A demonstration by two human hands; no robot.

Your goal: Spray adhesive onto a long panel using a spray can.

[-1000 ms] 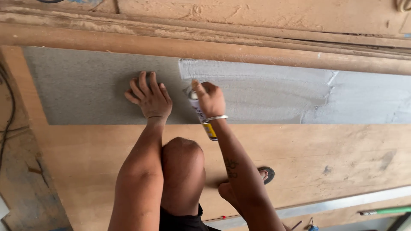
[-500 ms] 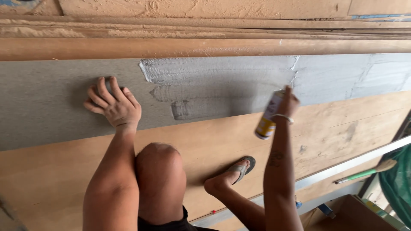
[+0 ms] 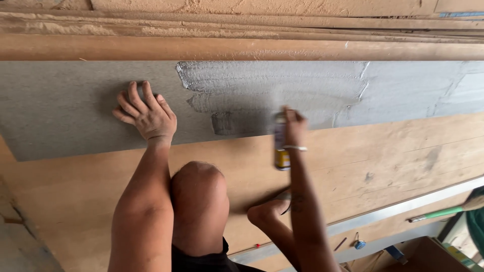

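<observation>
The right hand point(image 3: 294, 123) is wrapped around a slim spray can point(image 3: 281, 143), fingers clenched on its upper part, the can upright with a pale greyish body and a yellow band near its lower end, held over the lower edge of a long grey sheet point(image 3: 65, 108). A thin bracelet point(image 3: 295, 148) circles that wrist. The left hand point(image 3: 147, 115) lies flat and spread on the dry, matt part of the sheet, gripping nothing. Between the hands, the grey surface bears a wet, glossy, streaked patch point(image 3: 267, 90) running to the right. The sheet rests on a brown wooden board point(image 3: 378, 156).
</observation>
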